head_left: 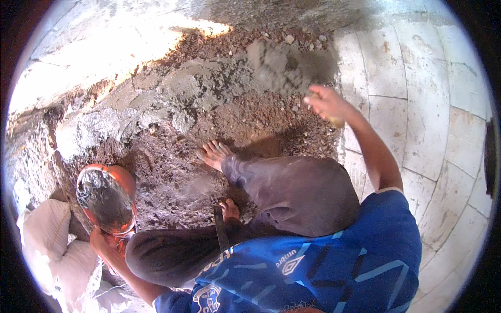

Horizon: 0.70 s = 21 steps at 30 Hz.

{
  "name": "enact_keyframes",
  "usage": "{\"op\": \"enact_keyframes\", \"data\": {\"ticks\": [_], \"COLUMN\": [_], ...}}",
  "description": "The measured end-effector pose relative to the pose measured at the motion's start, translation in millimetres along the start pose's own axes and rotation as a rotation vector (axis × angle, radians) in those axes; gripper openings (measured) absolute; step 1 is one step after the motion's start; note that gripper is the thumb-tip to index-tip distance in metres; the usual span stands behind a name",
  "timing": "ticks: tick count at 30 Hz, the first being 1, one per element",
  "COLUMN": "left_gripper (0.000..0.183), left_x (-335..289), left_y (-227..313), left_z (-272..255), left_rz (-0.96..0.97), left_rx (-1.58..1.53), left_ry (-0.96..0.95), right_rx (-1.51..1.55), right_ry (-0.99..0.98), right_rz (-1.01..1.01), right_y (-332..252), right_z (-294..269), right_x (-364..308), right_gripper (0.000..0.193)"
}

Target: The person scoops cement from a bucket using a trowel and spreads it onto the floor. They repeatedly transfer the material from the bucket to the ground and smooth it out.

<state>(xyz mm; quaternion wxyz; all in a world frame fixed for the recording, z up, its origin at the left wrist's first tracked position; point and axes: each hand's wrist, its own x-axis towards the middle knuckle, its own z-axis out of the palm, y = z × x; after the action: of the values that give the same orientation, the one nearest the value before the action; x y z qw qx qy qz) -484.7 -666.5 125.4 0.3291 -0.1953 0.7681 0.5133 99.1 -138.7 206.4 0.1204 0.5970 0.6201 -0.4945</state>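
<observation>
I squat barefoot on red-brown rubble [172,177], wearing a blue shirt and dark trousers. My left hand [104,245] grips the near rim of an orange pan [124,178] that holds wet grey mortar, low on the left. My right hand [326,101] is raised at the upper right, closed on a yellowish handle [336,122]. Just beyond it is a blurred grey shape [284,65], which looks like a trowel blade with mortar. One bare foot [214,154] rests on the rubble in the middle, the other [229,208] closer to me.
Patches of grey mortar [172,88] cover the rubble toward the top and left. Pale stone paving [417,104] runs along the right side. White sacks [44,235] lie at the lower left, beside the pan. Bright sunlight falls on the upper left.
</observation>
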Motion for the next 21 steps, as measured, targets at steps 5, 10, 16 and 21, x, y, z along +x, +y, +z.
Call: {"op": "enact_keyframes", "data": {"ticks": [5,10,16,21], "left_gripper": [0.043,0.043,0.042,0.042], "left_x": [-13,41,43,35], "left_y": [9,-15,-20,-15], "left_z": [11,-39,-50,-44], "left_rz": [-0.011,-0.004,0.007,-0.064], "left_rx": [0.003,-0.053,-0.098,-0.119], "left_ry": [0.003,-0.174,-0.201,-0.171], "right_rx": [-0.522,-1.061,-0.765,0.312], "right_ry": [0.348,0.383,0.780,0.461], "right_rz": [-0.270,-0.293,-0.381,0.108], "right_y": [49,12,35,97], "right_z": [-49,-29,21,79], "right_x": [70,88,76,65], "right_gripper": [0.058,0.035,0.028,0.038]}}
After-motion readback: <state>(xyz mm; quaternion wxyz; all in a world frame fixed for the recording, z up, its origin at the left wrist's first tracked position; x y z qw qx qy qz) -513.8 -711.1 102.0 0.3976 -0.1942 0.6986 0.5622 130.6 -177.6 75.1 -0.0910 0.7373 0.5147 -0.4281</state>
